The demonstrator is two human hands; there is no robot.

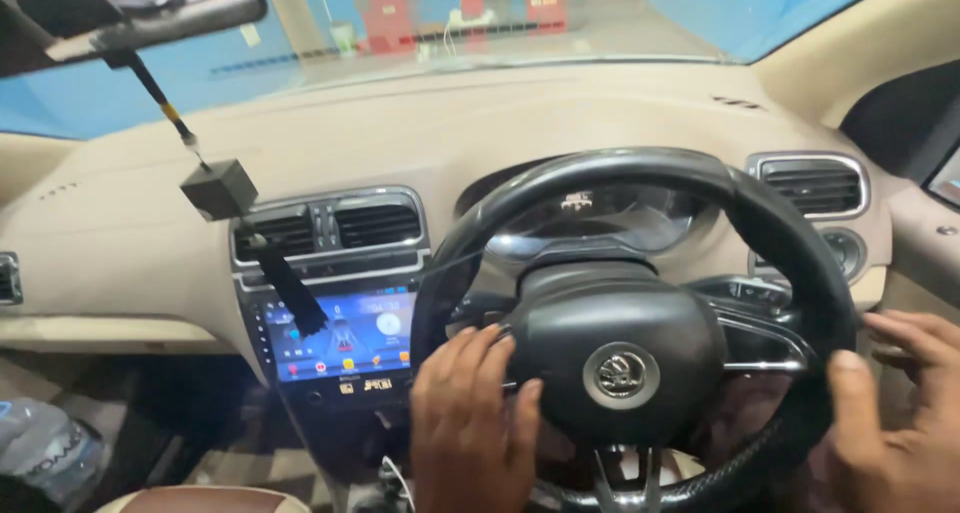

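Head view is showing the left hand (470,428) resting open-fingered on the steering wheel (640,343), the right hand (895,423) spreading wide at its rim.

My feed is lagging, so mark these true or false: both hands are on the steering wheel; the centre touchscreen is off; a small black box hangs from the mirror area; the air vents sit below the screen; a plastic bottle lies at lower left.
1. Both hands are on the steering wheel. True: the left hand lies on its left side by the hub, the right hand at its right rim.
2. The touchscreen is off. False: it is lit, showing coloured icons.
3. A small black box hangs on a cord. True.
4. The centre air vents sit below the screen. False: they are above it.
5. A plastic bottle lies at lower left. True.
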